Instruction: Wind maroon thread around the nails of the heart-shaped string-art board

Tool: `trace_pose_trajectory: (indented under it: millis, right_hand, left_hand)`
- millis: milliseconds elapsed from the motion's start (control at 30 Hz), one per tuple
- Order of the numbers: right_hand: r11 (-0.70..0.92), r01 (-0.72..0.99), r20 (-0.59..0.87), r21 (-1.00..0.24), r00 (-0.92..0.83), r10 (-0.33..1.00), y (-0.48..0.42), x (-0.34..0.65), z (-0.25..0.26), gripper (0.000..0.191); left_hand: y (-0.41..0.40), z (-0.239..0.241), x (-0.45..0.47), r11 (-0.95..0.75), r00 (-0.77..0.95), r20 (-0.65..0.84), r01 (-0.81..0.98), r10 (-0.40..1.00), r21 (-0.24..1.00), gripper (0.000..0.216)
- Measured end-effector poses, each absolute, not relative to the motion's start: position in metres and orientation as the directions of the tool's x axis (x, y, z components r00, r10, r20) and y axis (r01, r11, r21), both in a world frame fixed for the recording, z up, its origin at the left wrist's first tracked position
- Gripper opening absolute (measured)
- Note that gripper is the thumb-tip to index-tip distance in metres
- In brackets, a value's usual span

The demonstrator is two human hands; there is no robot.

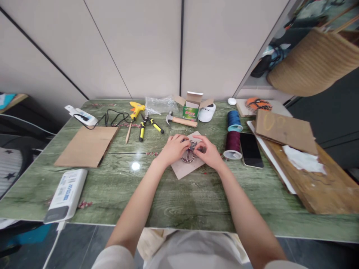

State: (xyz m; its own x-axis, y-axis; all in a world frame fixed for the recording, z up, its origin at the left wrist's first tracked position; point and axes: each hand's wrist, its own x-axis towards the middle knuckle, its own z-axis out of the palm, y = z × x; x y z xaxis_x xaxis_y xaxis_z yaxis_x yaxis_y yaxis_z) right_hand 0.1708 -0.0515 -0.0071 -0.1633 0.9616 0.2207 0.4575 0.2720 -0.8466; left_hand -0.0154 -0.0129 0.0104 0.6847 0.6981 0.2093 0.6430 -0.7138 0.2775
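Observation:
A small pale board (180,172) lies turned at an angle on the table before me. On it is a round figure of dark pins and thread (188,158), with lines meeting near its middle; my fingers partly cover it. My left hand (176,147) rests on the board's left side, fingers stretched over the ring's upper left edge. At the right side my right hand (209,150) has thumb and forefinger brought together in a pinch close to the ring. Whatever lies between those fingertips is too small to make out.
Behind the board lie a hammer (183,121), pliers (142,130), a yellow glue gun (136,110) and an open box (191,112). Blue (234,120) and maroon thread spools (232,144) stand right, beside a phone (251,149). Cardboard (86,147) and a power bank (67,194) lie left.

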Motion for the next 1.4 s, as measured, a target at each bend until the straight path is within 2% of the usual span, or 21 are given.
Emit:
trace_pose_trajectory:
  millis: [200,367,633,833,1033,1133,1267,1400]
  right_hand:
    - [0.351,0.571,0.265,-0.742,-0.231,0.936,-0.054,0.169,-0.001,0.053]
    - [0.395,0.600,0.288,-0.696,-0.270,0.919,-0.058,0.162,0.003,0.052]
    - [0.393,0.598,0.272,-0.698,-0.286,0.919,-0.061,0.160,0.009,0.057]
    - [0.383,0.601,0.268,-0.701,-0.276,0.923,-0.061,0.161,0.008,0.058]
    - [0.317,0.645,0.259,-0.695,-0.186,0.948,-0.057,0.168,0.001,0.053]
    - [0.280,0.641,0.258,-0.714,-0.131,0.957,-0.055,0.170,-0.003,0.052]
    - [0.239,0.618,0.300,-0.749,-0.005,0.954,-0.052,0.172,-0.009,0.047]
    - [0.187,0.607,0.335,-0.772,0.139,0.932,-0.047,0.173,-0.015,0.038]
  left_hand:
    - [-0.015,0.011,-0.016,-0.718,0.681,0.229,0.640,0.695,0.275,0.017]
    - [-0.014,0.007,-0.017,-0.719,0.681,0.233,0.639,0.694,0.274,0.018]
    - [-0.015,0.008,-0.015,-0.689,0.655,0.223,0.652,0.722,0.318,0.019]
    - [-0.017,0.010,-0.013,-0.650,0.618,0.226,0.646,0.753,0.400,0.020]
    - [-0.019,0.008,-0.010,-0.607,0.555,0.273,0.607,0.786,0.512,0.031]
    - [-0.020,0.008,-0.008,-0.578,0.519,0.276,0.616,0.809,0.535,0.030]
    - [-0.018,0.010,-0.004,-0.552,0.501,0.252,0.647,0.828,0.526,0.028]
    - [-0.010,0.013,0.006,-0.528,0.501,0.194,0.708,0.843,0.468,0.047]
